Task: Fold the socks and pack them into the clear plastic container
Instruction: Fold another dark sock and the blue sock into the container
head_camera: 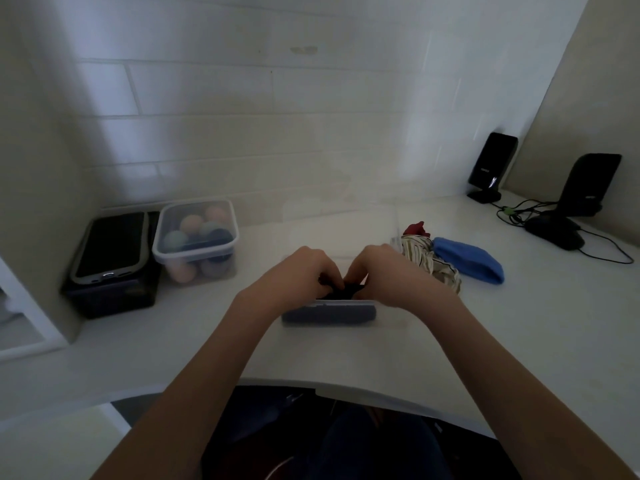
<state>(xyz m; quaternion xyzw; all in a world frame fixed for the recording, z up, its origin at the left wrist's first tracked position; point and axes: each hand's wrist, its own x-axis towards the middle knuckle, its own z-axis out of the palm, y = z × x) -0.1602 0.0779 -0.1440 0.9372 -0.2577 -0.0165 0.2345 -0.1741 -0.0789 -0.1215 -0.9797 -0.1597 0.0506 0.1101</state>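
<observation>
Dim, soft, slightly blurred view, with wide-angle bending at the edges.

Both hands sat together mid-surface over the clear plastic container (346, 315), left hand (304, 271) & right hand (384, 268) touching, so no gap betw. them. Surface (173, 348) in front of the container was open right to the near edge, w/ room either side of the forearms. Left approach was bounded by a lidded tub of coloured balls (197, 237) & a dark box w/ a phone (110, 247) on top, both by the wall. Right side was tighter: striped sock (433, 261), red sock (417, 229) & blue sock (467, 259) lay just beside the right hand. Far right corner was blocked by two black speakers (491, 168) & trailing cables (609, 251). Tiled wall (242, 133) closed the back.
</observation>
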